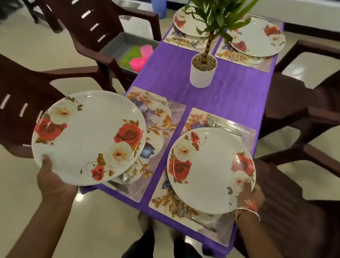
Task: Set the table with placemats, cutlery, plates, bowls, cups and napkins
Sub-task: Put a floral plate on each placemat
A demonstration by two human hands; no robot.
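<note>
Head view: the left hand pinches the near rim of the left plate, held partly over the left mat. The right hand pinches the rim of the right plate over the right mat. Plates seem hard, slippery and breakable, so grip rims tight
</note>
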